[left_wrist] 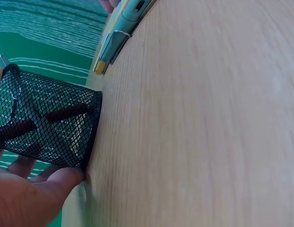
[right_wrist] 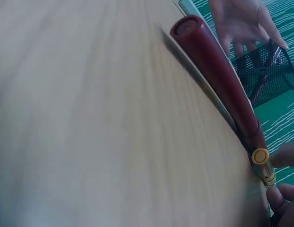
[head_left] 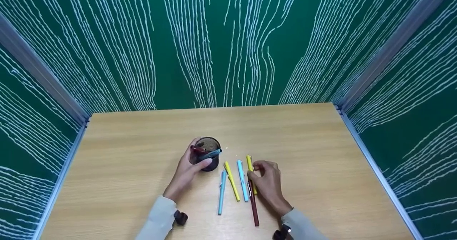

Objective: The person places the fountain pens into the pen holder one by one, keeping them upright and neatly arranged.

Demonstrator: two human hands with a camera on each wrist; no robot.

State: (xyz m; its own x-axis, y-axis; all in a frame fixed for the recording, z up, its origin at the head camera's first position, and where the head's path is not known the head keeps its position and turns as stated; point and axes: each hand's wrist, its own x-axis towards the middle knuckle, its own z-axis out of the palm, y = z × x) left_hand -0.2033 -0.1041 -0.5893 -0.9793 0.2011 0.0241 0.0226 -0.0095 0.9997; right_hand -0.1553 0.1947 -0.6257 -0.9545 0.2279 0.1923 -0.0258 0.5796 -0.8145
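My left hand (head_left: 188, 165) grips a black mesh pen cup (head_left: 210, 165), which is tilted. Inside the cup are a dark red pen (head_left: 198, 149) and a blue pen (head_left: 211, 154). My right hand (head_left: 267, 181) pinches another dark red pen (head_left: 254, 209) near its cap end. That pen crosses a yellow pen (head_left: 249, 160) close under the fingertips; whether they touch the yellow one too is hard to tell. In the right wrist view the red pen (right_wrist: 218, 71) runs from near the camera towards the fingers, with the yellow pen's end (right_wrist: 260, 156) beside its cap.
Left of the right hand lie a light blue pen (head_left: 242, 181), a yellow pen (head_left: 232, 181) and a second blue pen (head_left: 221, 193), side by side on the wooden table (head_left: 135, 136). Green panels (head_left: 182, 72) with white wavy lines surround the table at the back and sides.
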